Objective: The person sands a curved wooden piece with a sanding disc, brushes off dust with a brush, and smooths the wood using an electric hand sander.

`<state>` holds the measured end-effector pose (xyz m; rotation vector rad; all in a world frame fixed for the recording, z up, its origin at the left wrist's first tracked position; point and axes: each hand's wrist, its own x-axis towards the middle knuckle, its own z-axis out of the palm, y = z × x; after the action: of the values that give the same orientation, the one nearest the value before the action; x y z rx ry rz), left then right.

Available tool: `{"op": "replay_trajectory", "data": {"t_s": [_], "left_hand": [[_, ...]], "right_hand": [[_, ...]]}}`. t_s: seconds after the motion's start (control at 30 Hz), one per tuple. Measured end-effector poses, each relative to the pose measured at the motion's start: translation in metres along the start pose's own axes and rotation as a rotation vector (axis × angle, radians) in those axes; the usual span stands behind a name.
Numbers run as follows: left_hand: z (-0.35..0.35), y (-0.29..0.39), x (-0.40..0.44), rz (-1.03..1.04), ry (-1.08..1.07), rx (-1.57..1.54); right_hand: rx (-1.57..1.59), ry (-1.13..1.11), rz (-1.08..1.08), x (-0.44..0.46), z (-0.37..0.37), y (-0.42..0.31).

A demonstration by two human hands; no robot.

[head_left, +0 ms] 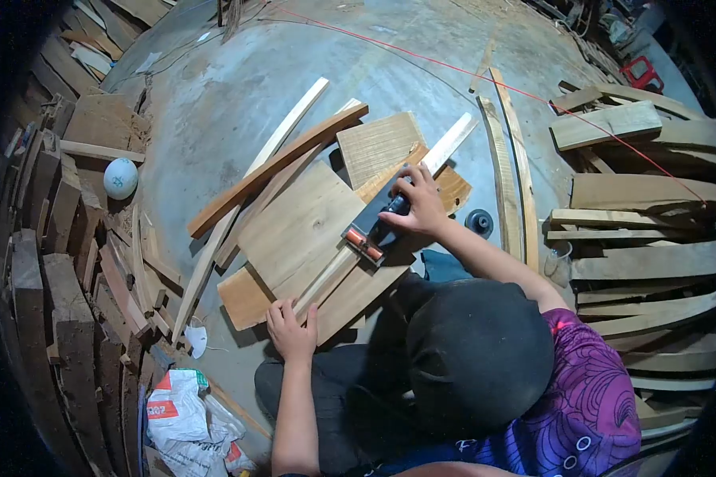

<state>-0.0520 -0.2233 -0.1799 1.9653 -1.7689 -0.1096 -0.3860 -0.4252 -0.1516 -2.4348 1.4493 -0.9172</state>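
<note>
My right hand [420, 203] grips the black handle of a tool [364, 220] that looks like a plane, with a long dark body and orange-red parts at its near end. Under the tool runs a narrow pale wooden strip [326, 278], its far end [451, 141] showing beyond my hand. My left hand [293, 330] holds the strip's near end, the wood between thumb and fingers. Beneath and beside the strip lie several boards, among them a broad one [298, 226] and a squarish one [382, 147]. A black cap [485, 350] hides part of the lap.
A brown beam [278, 171] and pale strips lie left of the boards. Stacked timber lines the right [644, 191] and left [64, 310]. A black round object [479, 222], white sacks [187, 421], a pale ball [120, 179] and a red line [422, 56] are around.
</note>
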Motion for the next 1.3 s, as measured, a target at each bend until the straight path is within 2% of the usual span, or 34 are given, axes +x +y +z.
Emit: {"op": "replay_trajectory", "data": {"t_s": [0.07, 0.1, 0.23, 0.3, 0.4, 0.5, 0.6, 0.73, 0.8, 0.87, 0.93, 1.0, 1.03, 1.1, 1.17, 1.2, 1.3], "left_hand": [[-0.001, 0.004, 0.0, -0.001, -0.01, 0.014], [-0.002, 0.006, 0.0, -0.008, -0.021, 0.029], [-0.004, 0.01, 0.002, -0.008, -0.015, 0.05], [-0.007, 0.01, 0.002, 0.008, -0.018, 0.045], [-0.008, 0.009, 0.001, -0.008, -0.034, 0.045], [-0.007, 0.008, 0.002, 0.001, -0.019, 0.054], [-0.007, 0.008, 0.003, 0.0, -0.024, 0.044], [-0.009, 0.006, 0.003, -0.004, -0.042, 0.009], [-0.011, -0.002, 0.0, 0.008, -0.08, -0.021], [-0.017, -0.013, 0.0, 0.033, -0.108, -0.054], [-0.031, -0.028, -0.007, 0.104, -0.088, -0.047], [-0.048, -0.051, -0.011, 0.094, -0.114, -0.102], [-0.052, -0.06, -0.013, 0.061, -0.138, -0.128], [-0.053, -0.063, -0.011, 0.004, -0.182, -0.113], [-0.045, -0.059, -0.006, 0.081, -0.258, 0.197], [-0.043, -0.055, -0.005, 0.054, -0.311, 0.27], [-0.042, -0.058, -0.006, -0.014, -0.342, 0.249]], "right_hand": [[0.017, 0.051, -0.006, -0.001, 0.013, -0.019], [0.062, 0.13, -0.092, -0.004, 0.02, -0.034], [0.159, 0.023, -0.333, -0.016, 0.033, -0.076], [0.131, 0.045, -0.309, -0.007, 0.026, -0.061], [0.005, 0.116, -0.081, 0.005, 0.018, 0.0], [-0.119, 0.26, 0.05, 0.027, 0.0, 0.05], [-0.161, 0.236, -0.028, 0.025, 0.012, 0.034], [0.101, 0.083, -0.203, -0.007, 0.03, -0.051], [0.129, -0.004, -0.192, -0.008, 0.024, -0.042], [0.098, -0.019, -0.165, 0.007, 0.011, -0.001], [-0.018, 0.126, -0.059, 0.021, 0.005, 0.05], [-0.123, 0.204, 0.158, 0.031, -0.013, 0.071], [-0.118, 0.122, 0.248, 0.032, -0.022, 0.075], [-0.223, 0.183, 0.093, 0.031, -0.012, 0.066], [-0.164, 0.16, -0.015, 0.022, 0.008, 0.025], [-0.104, 0.151, -0.086, 0.016, 0.02, 0.001], [0.075, 0.019, -0.253, 0.002, 0.036, -0.063]]}}
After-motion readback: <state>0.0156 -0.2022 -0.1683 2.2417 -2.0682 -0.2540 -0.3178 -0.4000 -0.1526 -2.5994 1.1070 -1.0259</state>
